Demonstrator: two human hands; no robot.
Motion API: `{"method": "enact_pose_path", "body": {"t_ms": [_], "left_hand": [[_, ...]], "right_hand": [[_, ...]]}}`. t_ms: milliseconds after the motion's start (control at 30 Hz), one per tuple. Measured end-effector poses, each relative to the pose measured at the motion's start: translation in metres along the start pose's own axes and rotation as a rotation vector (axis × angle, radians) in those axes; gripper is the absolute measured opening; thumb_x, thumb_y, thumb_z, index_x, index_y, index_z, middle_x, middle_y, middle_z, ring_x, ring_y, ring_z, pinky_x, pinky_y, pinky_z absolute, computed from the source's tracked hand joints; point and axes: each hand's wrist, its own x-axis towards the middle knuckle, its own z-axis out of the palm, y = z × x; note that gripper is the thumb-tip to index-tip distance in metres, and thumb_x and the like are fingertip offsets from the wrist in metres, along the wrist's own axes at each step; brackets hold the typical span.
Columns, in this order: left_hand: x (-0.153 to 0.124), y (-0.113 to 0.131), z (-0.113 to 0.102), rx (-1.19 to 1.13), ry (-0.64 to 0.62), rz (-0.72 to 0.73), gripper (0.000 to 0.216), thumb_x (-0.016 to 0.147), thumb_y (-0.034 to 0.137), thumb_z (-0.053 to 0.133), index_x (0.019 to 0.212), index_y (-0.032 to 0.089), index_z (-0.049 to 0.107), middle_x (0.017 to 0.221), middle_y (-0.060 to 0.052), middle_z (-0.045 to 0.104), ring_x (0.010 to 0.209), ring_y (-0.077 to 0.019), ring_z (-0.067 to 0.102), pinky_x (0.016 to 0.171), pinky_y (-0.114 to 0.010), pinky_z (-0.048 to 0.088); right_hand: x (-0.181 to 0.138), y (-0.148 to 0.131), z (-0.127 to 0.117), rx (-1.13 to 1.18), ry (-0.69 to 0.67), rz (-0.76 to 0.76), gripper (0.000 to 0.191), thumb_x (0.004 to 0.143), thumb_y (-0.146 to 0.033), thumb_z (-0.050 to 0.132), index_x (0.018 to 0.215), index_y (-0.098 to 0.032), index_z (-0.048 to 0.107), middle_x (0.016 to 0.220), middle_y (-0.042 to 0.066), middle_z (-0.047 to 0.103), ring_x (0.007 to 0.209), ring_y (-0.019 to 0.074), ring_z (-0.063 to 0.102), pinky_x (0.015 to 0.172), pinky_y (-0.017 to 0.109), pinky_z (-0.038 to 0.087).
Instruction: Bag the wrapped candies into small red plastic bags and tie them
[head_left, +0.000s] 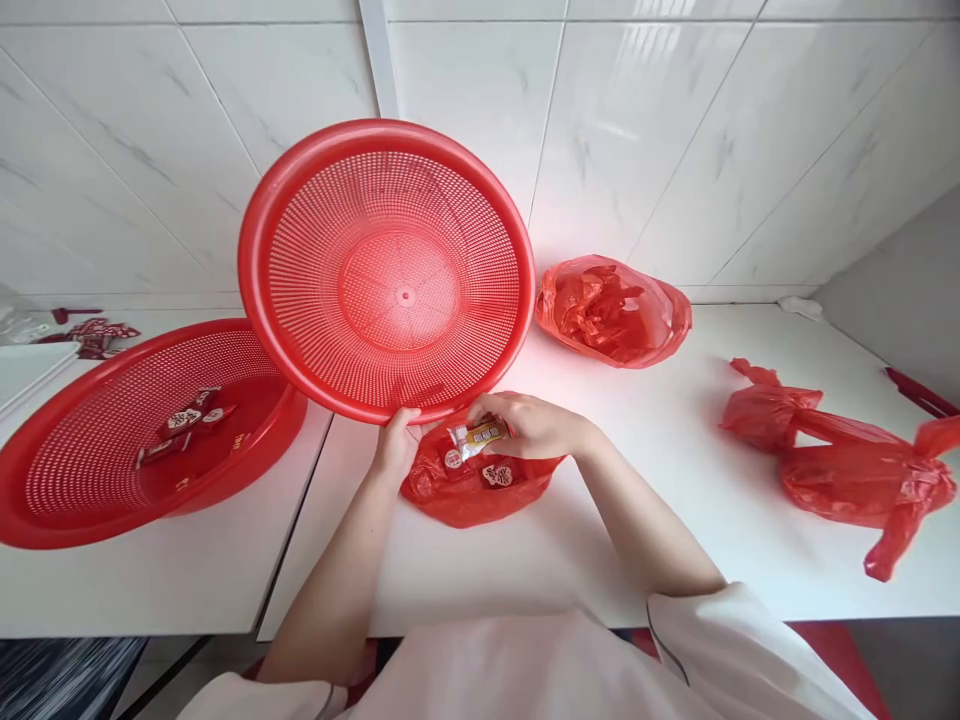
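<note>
A red perforated plastic basket [405, 210] is tilted up on its side, its open mouth facing me. My left hand [397, 445] grips its lower rim, with the thumb over the edge. Just below that rim lies an open red plastic bag [469, 505] with small wrapped snacks inside, among them a dark red packet with a white label [499, 477]. My right hand [525, 428] is over the bag, its fingers curled at a yellow and silver snack packet [482, 436]. Part of the grip is hidden behind the fingers.
Another red basket [90, 400] on the left holds several dark red packets [187, 418]. An open red bag [615, 320] of crumpled plastic stands by the tiled wall. Tied red bags [847, 485] lie at the right. A seam [296, 520] divides the white tabletop.
</note>
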Motion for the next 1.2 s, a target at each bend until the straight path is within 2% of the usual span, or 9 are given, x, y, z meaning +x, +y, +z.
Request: {"method": "enact_pose_path", "body": {"t_ms": [67,300,533,767,900,967,1067,1133,1200], "left_hand": [[0.001,0.003,-0.001,-0.012,0.018,0.040,0.026,0.074,0.018,0.056,0.096,0.013,0.068,0.107,-0.011,0.071,0.110,-0.0292,0.062,0.092,-0.046,0.052],[0.000,0.006,0.001,-0.003,0.024,0.055,0.017,0.075,0.021,0.055,0.085,0.015,0.068,0.100,-0.009,0.072,0.103,-0.0251,0.065,0.092,-0.042,0.052],[-0.005,0.008,0.003,0.017,0.035,-0.009,0.013,0.076,0.021,0.056,0.080,0.016,0.067,0.096,-0.007,0.072,0.100,-0.0238,0.066,0.090,-0.040,0.053],[-0.016,0.024,0.015,0.120,-0.213,-0.063,0.028,0.081,0.033,0.059,0.101,0.016,0.068,0.111,-0.012,0.069,0.109,-0.0310,0.062,0.090,-0.045,0.052],[-0.034,0.048,0.016,0.451,-0.344,-0.039,0.045,0.079,0.044,0.065,0.116,0.019,0.063,0.117,-0.015,0.065,0.111,-0.0336,0.061,0.092,-0.047,0.050],[-0.050,0.064,0.009,0.713,-0.160,0.062,0.052,0.079,0.042,0.066,0.125,0.021,0.058,0.115,-0.014,0.065,0.109,-0.0318,0.061,0.096,-0.048,0.047],[-0.080,0.089,-0.018,1.118,0.478,0.195,0.075,0.078,0.042,0.067,0.144,0.025,0.036,0.104,-0.012,0.067,0.104,-0.0341,0.062,0.098,-0.056,0.041],[-0.098,0.103,-0.042,1.352,0.890,0.125,0.085,0.076,0.044,0.066,0.148,0.020,0.027,0.108,-0.018,0.064,0.112,-0.0439,0.055,0.095,-0.066,0.037],[-0.110,0.112,-0.067,1.420,1.099,0.034,0.084,0.072,0.045,0.068,0.144,0.017,0.035,0.131,-0.027,0.047,0.120,-0.0519,0.045,0.089,-0.070,0.038]], "right_hand": [[0.002,0.000,0.004,0.010,-0.065,0.012,0.029,0.079,-0.025,0.065,0.107,-0.022,0.057,0.097,0.003,0.067,0.080,0.0166,0.062,0.070,0.028,0.048],[0.006,-0.003,0.007,-0.070,0.091,-0.014,0.029,0.084,-0.042,0.063,0.104,-0.021,0.061,0.108,0.006,0.066,0.098,0.0219,0.061,0.085,0.035,0.049],[-0.004,0.003,-0.002,-0.056,0.352,0.135,0.043,0.092,-0.021,0.050,0.133,-0.027,0.041,0.106,0.006,0.068,0.085,0.0192,0.068,0.078,0.035,0.053],[-0.001,0.015,-0.002,-0.103,0.627,0.067,0.024,0.086,-0.025,0.060,0.110,-0.022,0.056,0.108,0.007,0.065,0.094,0.0208,0.065,0.085,0.034,0.052],[-0.005,0.015,-0.009,-0.112,0.866,0.047,0.021,0.082,-0.025,0.064,0.102,-0.022,0.056,0.104,0.005,0.066,0.093,0.0203,0.064,0.086,0.034,0.051],[-0.010,0.013,-0.015,-0.101,0.937,0.040,0.022,0.081,-0.027,0.064,0.101,-0.023,0.056,0.103,0.004,0.066,0.092,0.0194,0.064,0.087,0.034,0.051],[-0.018,0.010,-0.025,-0.089,1.053,0.044,0.024,0.081,-0.031,0.064,0.102,-0.023,0.056,0.101,0.004,0.066,0.092,0.0188,0.065,0.088,0.034,0.052],[-0.023,0.010,-0.032,-0.092,1.137,0.058,0.027,0.080,-0.034,0.065,0.102,-0.023,0.056,0.102,0.004,0.066,0.091,0.0191,0.065,0.088,0.035,0.053],[-0.027,0.011,-0.038,-0.091,1.203,0.066,0.029,0.078,-0.035,0.066,0.103,-0.023,0.056,0.102,0.004,0.065,0.091,0.0194,0.065,0.087,0.036,0.054]]}}
